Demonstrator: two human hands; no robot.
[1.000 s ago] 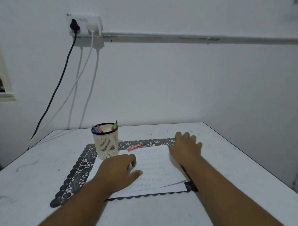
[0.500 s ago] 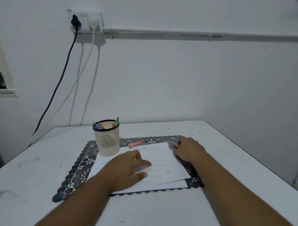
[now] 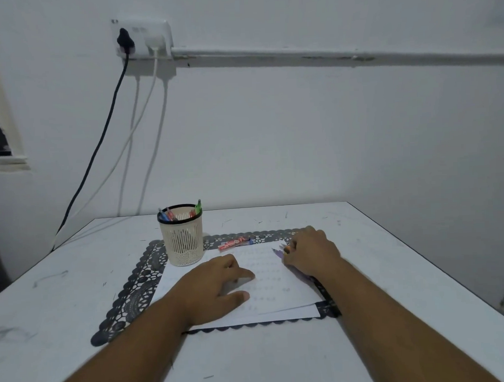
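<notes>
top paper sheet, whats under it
A second white sheet shows at the near edge of the top sheet; both lie on a black lace mat, whose middle they hide.

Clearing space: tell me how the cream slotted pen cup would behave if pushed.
Tall and narrow, the cream slotted plastic pen cup probably tips if pushed high. Slotted walls and few coloured pens suggest it is light.
</notes>
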